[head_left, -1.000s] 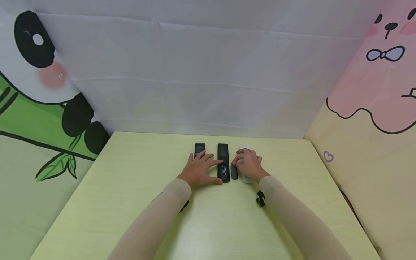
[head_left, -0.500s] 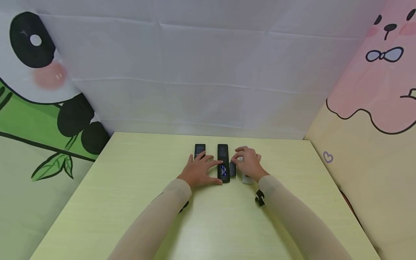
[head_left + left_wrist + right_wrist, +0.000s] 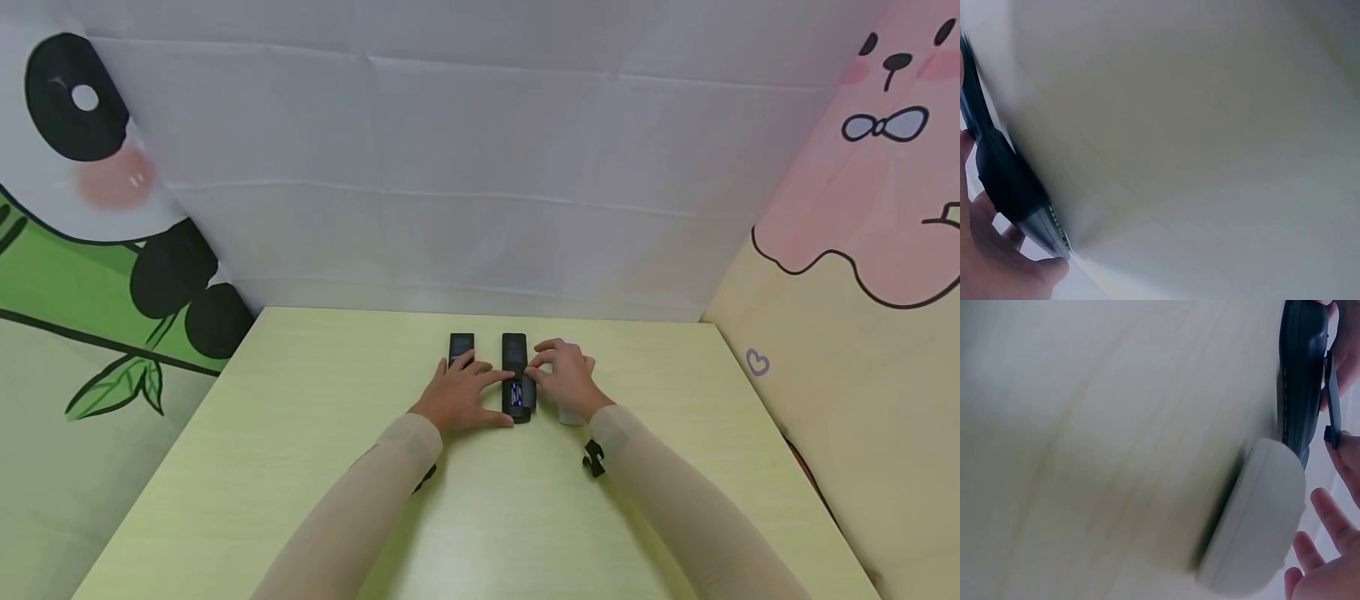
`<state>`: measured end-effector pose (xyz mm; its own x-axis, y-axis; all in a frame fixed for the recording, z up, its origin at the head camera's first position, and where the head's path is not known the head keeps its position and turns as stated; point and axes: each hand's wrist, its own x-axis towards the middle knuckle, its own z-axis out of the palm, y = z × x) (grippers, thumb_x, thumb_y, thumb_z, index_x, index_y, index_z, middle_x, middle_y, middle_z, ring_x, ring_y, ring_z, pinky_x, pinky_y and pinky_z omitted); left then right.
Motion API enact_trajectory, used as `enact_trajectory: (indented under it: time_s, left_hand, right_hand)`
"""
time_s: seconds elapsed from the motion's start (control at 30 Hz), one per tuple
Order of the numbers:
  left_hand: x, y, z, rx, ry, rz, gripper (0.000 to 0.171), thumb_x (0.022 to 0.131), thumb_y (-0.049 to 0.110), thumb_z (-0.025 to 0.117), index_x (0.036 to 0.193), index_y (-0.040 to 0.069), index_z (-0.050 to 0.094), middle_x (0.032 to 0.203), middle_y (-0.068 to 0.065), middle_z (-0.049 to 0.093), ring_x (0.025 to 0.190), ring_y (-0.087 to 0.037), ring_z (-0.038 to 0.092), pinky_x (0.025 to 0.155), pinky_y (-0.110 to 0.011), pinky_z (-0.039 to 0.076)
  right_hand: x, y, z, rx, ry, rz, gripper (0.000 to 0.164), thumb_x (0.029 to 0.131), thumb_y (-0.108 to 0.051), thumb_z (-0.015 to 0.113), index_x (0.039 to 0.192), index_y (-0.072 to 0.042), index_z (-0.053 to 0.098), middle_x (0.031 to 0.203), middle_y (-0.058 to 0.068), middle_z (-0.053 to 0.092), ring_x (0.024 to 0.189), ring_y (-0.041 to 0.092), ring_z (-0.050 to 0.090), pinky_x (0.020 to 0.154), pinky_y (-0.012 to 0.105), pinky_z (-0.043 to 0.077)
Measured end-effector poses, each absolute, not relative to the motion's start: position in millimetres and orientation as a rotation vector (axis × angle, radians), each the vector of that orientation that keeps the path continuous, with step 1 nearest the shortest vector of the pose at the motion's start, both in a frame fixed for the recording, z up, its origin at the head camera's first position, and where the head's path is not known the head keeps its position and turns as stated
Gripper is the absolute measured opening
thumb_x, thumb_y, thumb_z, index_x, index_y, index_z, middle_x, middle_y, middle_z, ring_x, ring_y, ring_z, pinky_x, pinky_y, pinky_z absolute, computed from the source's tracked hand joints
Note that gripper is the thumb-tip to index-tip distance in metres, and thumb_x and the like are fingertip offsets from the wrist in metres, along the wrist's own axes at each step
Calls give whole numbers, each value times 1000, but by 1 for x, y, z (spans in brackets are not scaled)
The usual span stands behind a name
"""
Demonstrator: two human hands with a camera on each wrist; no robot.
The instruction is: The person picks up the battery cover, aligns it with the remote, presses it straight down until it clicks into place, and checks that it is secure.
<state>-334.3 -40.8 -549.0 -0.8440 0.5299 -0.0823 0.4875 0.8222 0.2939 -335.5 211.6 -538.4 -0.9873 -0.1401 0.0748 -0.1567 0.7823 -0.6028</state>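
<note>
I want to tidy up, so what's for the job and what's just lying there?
Probably for the job:
middle black remote, touched by the left hand
blue batteries in its open slot
dark cover, pinched by the right hand

Probably just lying there:
other black remote, partly hidden by the left hand
white object, partly hidden by the right hand

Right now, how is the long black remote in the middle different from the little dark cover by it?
The remote is long and thick, but the cover is shorter and thin. The remote lies on the table, while the right hand pinches the cover. The remote has an opening with blue inside; the cover has no blue showing. Both are dark.
</note>
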Motion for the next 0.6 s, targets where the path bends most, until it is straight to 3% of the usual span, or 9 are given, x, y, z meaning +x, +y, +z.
enact_trajectory:
  time_s: [0.6]
  left_hand:
    - [-335,-46,-551,809,2846,410,91,96,88,79,175,50,55,182,-6,59,185,-45,27,144,-87,19]
  right_hand:
    - [-337,198,-540,276,-2924,955,19,115,-27,80,114,-13,92,163,16,71,158,52,57,124,76,37]
